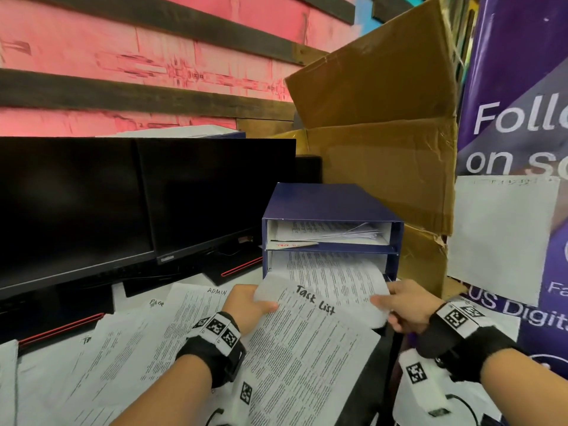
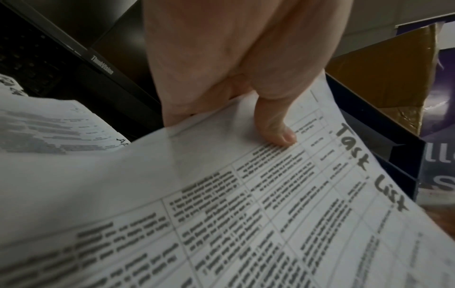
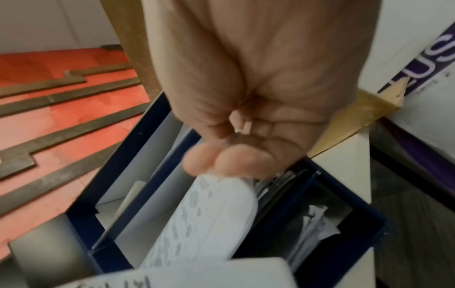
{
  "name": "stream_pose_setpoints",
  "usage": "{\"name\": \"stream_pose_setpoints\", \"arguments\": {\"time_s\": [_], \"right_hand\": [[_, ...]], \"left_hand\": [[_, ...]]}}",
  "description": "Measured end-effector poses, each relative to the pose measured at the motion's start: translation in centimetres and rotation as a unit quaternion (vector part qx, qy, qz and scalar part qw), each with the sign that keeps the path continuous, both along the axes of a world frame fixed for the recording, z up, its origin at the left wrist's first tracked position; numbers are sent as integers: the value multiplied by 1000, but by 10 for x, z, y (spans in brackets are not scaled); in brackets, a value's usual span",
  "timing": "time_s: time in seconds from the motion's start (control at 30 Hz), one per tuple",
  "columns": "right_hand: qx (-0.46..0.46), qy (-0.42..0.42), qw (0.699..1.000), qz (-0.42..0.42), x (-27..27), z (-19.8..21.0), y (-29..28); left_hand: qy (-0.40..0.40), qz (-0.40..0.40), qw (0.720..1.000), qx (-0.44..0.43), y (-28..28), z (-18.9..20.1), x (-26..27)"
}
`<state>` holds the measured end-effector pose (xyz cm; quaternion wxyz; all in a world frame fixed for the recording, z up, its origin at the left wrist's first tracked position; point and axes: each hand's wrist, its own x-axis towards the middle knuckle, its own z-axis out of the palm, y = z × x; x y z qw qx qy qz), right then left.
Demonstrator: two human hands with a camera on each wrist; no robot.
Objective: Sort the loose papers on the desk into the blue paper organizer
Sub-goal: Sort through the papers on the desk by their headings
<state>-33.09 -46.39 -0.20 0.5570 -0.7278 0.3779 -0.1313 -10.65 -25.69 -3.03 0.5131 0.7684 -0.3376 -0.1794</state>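
- Landmark: the organizer (image 1: 332,207), a blue box with stacked slots, open toward the person.
- Nearest the person, in front of the organizer: loose papers (image 1: 129,342) lie overlapped on the desk (image 1: 121,289), unsorted.
- Left hand (image 1: 246,305): thumb on top, fingers under the left edge of the "Task List" sheet (image 1: 307,339); the grip is a pinch.
- Right hand (image 1: 402,302): fingers curled, pinching the curled right edge of the sheets (image 1: 335,275) at the slot mouth.
- Sheet position: the far end is inside the second slot from the top; the near end overhangs the desk.
- Risk: the sheets are bowed upward at the slot mouth. Further pushing may crease or jam them against the divider.
- Risk: the organizer looks light. A jammed push could slide it toward the cardboard box (image 1: 378,133) behind it.
- Risk: the left forearm hangs over the loose papers and could drag some off.
- Top slot: holds printed papers, some with raised, ruffled edges, and a label strip with red writing at the front.
- Second slot: holds the sheets being inserted; other contents cannot be told.
- Lower slots: hidden by the sheets.
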Motion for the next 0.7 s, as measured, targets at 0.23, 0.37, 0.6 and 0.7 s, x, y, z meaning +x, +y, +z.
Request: {"name": "stream_pose_setpoints", "arguments": {"time_s": [0.23, 0.37, 0.6, 0.7], "right_hand": [[149, -278, 934, -170, 36, 13, 6], [153, -307, 926, -155, 40, 7, 13], [28, -269, 948, -166, 45, -2, 14], [-80, -205, 967, -129, 41, 1, 25]], "left_hand": [[43, -70, 996, 18, 28, -1, 16], [69, -115, 991, 26, 41, -2, 17], [72, -102, 992, 14, 44, -7, 14], [90, -93, 992, -10, 41, -7, 12]]}}
